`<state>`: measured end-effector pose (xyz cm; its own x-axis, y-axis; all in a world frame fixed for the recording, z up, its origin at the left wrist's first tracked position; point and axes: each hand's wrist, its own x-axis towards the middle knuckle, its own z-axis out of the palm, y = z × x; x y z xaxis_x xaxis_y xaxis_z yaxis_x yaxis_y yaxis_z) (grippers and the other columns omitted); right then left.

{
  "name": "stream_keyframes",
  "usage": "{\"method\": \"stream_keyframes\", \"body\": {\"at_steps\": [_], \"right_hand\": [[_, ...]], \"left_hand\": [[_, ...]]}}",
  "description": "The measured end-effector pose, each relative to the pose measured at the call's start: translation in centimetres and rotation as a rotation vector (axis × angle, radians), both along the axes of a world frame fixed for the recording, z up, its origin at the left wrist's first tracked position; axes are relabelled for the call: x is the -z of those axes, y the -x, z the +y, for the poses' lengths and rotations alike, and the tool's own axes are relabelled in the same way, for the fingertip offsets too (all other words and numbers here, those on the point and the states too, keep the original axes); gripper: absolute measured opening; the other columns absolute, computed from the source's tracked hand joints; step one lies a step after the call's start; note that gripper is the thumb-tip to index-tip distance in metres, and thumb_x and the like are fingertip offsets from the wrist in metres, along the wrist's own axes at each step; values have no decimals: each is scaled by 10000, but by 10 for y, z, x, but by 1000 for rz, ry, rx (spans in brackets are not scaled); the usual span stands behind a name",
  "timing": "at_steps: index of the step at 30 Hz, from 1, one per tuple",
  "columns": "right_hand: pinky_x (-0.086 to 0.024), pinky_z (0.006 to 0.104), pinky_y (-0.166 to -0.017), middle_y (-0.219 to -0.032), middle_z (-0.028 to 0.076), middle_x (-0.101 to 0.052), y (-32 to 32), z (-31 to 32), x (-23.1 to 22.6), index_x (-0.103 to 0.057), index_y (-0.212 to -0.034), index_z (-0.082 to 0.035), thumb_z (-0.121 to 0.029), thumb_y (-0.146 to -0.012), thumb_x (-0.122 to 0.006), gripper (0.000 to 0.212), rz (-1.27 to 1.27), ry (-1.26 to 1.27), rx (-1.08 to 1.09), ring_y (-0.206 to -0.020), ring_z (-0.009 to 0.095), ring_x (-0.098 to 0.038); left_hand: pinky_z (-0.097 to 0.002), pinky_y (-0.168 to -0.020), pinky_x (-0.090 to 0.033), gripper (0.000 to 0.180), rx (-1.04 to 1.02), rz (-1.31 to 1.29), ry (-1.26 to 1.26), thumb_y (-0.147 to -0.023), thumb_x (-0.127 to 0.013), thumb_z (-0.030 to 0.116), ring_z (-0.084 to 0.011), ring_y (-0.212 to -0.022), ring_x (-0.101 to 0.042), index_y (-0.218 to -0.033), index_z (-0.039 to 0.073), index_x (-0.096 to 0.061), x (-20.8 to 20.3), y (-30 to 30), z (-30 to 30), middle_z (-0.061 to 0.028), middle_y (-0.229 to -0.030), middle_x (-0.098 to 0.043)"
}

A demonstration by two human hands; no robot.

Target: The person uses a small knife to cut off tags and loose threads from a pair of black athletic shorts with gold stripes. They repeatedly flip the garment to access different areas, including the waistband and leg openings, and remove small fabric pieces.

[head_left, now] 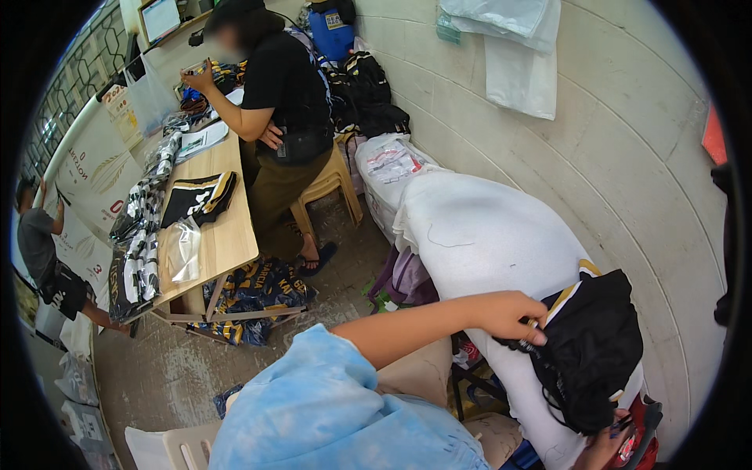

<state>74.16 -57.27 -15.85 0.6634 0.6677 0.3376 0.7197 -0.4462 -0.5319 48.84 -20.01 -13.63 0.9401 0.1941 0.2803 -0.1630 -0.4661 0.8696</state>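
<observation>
The left hand (pixel 509 313) grips the black cloth (pixel 591 348) on the white sack (pixel 486 235) near the wall (pixel 627 157). The right hand (pixel 603 446) touches the cloth's lower edge; I cannot tell its grasp.

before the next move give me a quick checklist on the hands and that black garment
1. Left hand grips the black garment: ok.
2. Right hand also holds it: cannot tell, mostly hidden at the lower edge.
3. Garment rests on the white sack: ok.
4. Garment free of the red thing below: cannot tell.
5. Seated person at the wooden table is apart from the hands: ok.
</observation>
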Motion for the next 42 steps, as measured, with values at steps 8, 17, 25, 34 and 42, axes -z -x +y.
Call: {"method": "stream_keyframes", "body": {"at_steps": [8, 17, 25, 34, 42], "right_hand": [[-582, 347, -832, -1205, 98, -640, 30, 27, -15, -546, -1277, -75, -167, -1020, -650, 291, 866, -905, -45, -1066, 184, -674], [-375, 191, -464, -850, -71, -628, 21, 45, -27, -642, -1085, -109, -206, -1003, -701, 140, 899, -925, 76, -634, 13, -588], [-323, 196, -429, -765, -78, -590, 26, 55, -14, -622, -1071, -113, -245, -997, -713, 176, 928, -708, 122, -539, 4, -501], [-463, 203, -623, -878, -41, -617, 26, 43, -1, -632, -1065, -85, -187, -990, -716, 152, 913, -812, 9, -718, 40, -576], [-490, 217, -681, -902, -25, -593, 26, 37, 0, -623, -1058, -66, -197, -988, -718, 176, 897, -815, -71, -771, 57, -585]], "left_hand": [[-272, -810, -508, 205, -228, -110, 872, -1007, -687, 309, -87, -892, -625, -1063, 112, -671, 2, -1, 22, 26, -964, -684], [-291, -754, -577, 185, -123, -131, 1127, -1012, -627, 234, -153, -814, -706, -1038, 52, -648, 2, -16, 18, -82, -928, -717], [-248, -664, -537, 176, -55, -43, 1057, -1026, -632, 236, -75, -718, -640, -960, 72, -629, 22, -6, 27, -15, -834, -679], [-233, -644, -514, 196, 64, -39, 1017, -1050, -608, 248, -62, -693, -611, -944, 83, -599, 22, -5, 26, -1, -826, -656], [-223, -634, -488, 192, 45, -12, 1020, -1049, -615, 253, -42, -693, -583, -952, 89, -594, 23, -5, 27, 29, -808, -617]]}}
